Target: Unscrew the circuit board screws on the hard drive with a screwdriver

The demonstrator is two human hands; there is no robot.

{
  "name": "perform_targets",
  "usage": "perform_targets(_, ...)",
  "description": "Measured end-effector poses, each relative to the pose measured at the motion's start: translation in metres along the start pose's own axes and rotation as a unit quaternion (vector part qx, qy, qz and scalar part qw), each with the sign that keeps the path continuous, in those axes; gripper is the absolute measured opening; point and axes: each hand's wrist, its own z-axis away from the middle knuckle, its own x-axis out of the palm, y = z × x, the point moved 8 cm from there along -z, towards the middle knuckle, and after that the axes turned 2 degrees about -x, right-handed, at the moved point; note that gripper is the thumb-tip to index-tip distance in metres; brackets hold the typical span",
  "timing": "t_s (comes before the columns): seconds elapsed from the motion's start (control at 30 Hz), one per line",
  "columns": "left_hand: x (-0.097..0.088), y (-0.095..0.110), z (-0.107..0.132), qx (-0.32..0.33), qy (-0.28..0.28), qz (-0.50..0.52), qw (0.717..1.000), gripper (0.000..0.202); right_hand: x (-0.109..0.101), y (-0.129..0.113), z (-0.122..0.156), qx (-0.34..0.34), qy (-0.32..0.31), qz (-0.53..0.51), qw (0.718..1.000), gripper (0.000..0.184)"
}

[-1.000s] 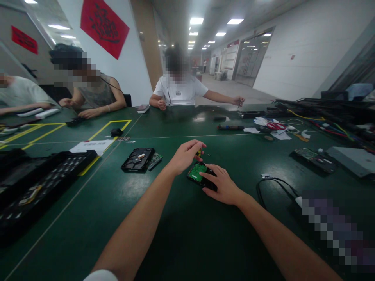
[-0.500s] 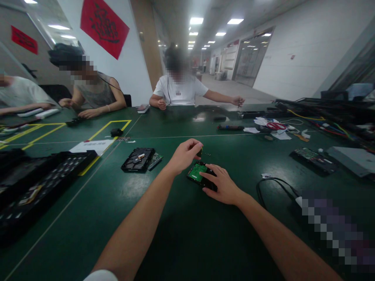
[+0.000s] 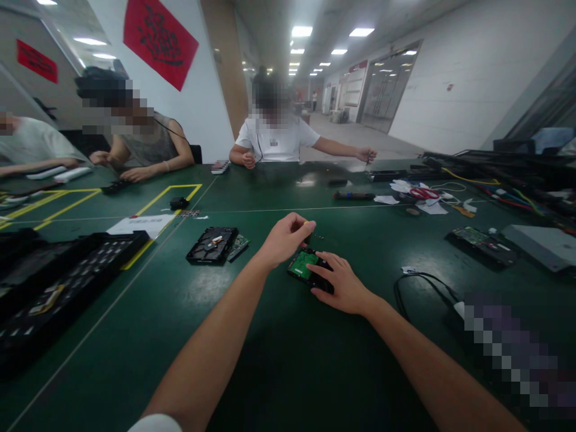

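A small black hard drive (image 3: 304,266) with a green circuit board on top lies on the green table (image 3: 279,354) in front of me. My right hand (image 3: 342,284) rests on its right side, fingers pressed down and holding it in place. My left hand (image 3: 284,238) hovers just above the drive's far edge, fingers pinched round a small yellow-tipped tool (image 3: 307,225) that points down at the board. A few tiny screws (image 3: 318,236) lie just beyond the drive.
A second opened hard drive (image 3: 212,245) with a loose board lies to the left. Black trays (image 3: 54,282) fill the left edge. A black cable (image 3: 420,287), another board (image 3: 481,242) and a grey box (image 3: 542,245) lie right. Three people sit along the far side.
My left hand has turned slightly and lifted a little above the drive, still pinching the tool. My right hand and the drive have stayed put.
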Motion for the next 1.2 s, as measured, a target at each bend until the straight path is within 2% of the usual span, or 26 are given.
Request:
perform_targets(0.13,0.0,0.002,0.002,0.001,0.007,0.013,1.0,0.035,0.0,0.0,0.0,0.001,-0.003,0.001,1.0,0.063)
perform_targets(0.27,0.012,0.008,0.003,0.026,-0.06,0.031,0.997,0.032,0.0,0.0,-0.001,-0.001,-0.001,0.0,1.0,0.063)
perform_targets(0.37,0.014,0.005,0.002,0.02,-0.077,0.025,0.997,0.033,-0.001,0.0,-0.001,-0.004,0.0,-0.003,1.0,0.062)
perform_targets(0.63,0.006,0.0,-0.001,-0.003,-0.042,0.097,0.994,0.033,-0.001,-0.001,-0.001,-0.001,-0.001,-0.003,1.0,0.063)
perform_targets(1.0,-0.003,-0.005,-0.001,-0.013,0.027,0.006,1.0,0.039,-0.002,-0.001,0.0,-0.001,-0.002,-0.003,1.0,0.063)
perform_targets(1.2,0.001,-0.004,-0.002,-0.004,0.005,0.042,0.999,0.031,-0.001,0.0,-0.001,0.001,-0.007,0.002,1.0,0.064)
